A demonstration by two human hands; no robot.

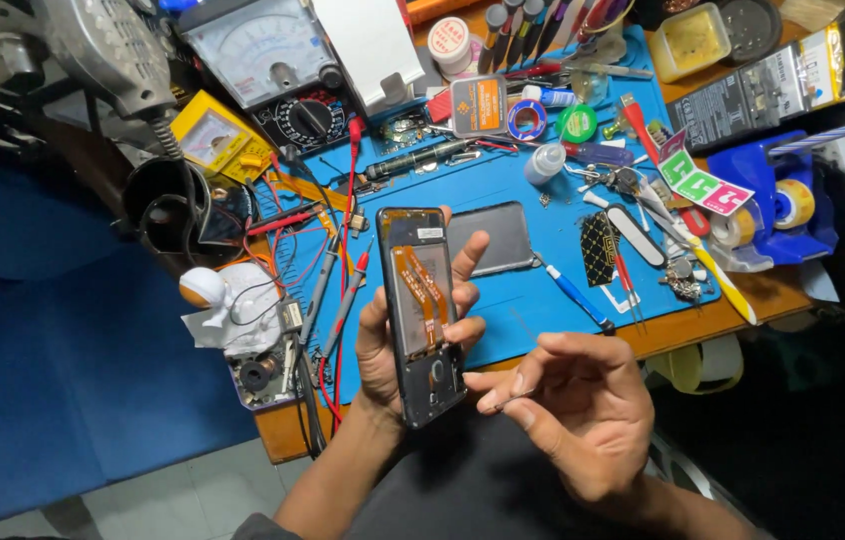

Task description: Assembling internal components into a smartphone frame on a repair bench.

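— Head view: left hand (383, 340) wrapped around an opened black smartphone frame with orange flex ribbons across its inside (421, 315). Thumb along the left edge, fingers (470, 258) curled over the right edge. Closed firmly on it, held upright and slightly tilted above the near edge of the bench.

— And the right hand (583, 410)?

— Lower right, just beside the phone's bottom end. Thumb and forefinger pinched together on a thin, pale metal sliver (513, 400), tip pointing toward the phone's lower corner. Too small to tell whether tip and frame touch. Remaining fingers loosely bent, not spread.

— Surface beneath?

— Blue rubber work mat (533, 290) on a wooden bench, crowded. Directly behind the phone, a grey rectangular back cover lying flat (493, 238). To its right, a blue-handled screwdriver (575, 297), then a black patterned card (600, 248).

— Left of the hands?

— Red and grey probe leads (338, 300) running down the mat edge, a small white astronaut figurine (223, 295), a yellow analogue meter (218, 140) and a larger black-and-white analogue multimeter (278, 70) further back.

— Far side?

— Green and blue solder-wick reels (553, 120), a small white squeeze bottle (545, 163), a blue tape dispenser with yellowish rolls (778, 205) at the right, well apart from both hands.
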